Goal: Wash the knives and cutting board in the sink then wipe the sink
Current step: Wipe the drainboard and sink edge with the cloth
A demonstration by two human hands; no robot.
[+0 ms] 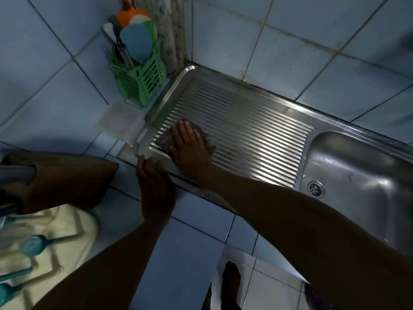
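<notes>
Two hands work at the near left corner of a steel sink unit. Right hand [190, 146] lies flat, fingers straight and spread, pressing a dark grey cloth [164, 139] onto the ribbed drainboard [245, 130]. Cloth shows past the fingertips on the left side and a bit past the right edge of the hand. Left hand [154, 175] rests at the front rim of the drainboard, fingers loosely bent, holding nothing that can be seen; its fingertips touch the rim just beside the right wrist.

Sink [362, 175] basin sits to the right of the drainboard, drain [315, 189] visible at its near left.

Brown cutting board [67, 180] is on the blue tiled tabletop [190, 231] at far left, leaning over a cream drying rack [55, 231]. Teal-handled utensils [33, 241] lie on the rack; whether these are the knives cannot be told, blades hidden or out of view.

Green slotted caddy [143, 81] stands at the back left corner, just beside the drainboard edge, holding round blue, green and orange items and some metal utensils. Clear plastic box [119, 118] lies in front of the caddy, touching or nearly touching the sink rim.

Blue wall tiles [290, 41] behind. A bare foot [231, 285] shows on the pale floor at the bottom.
</notes>
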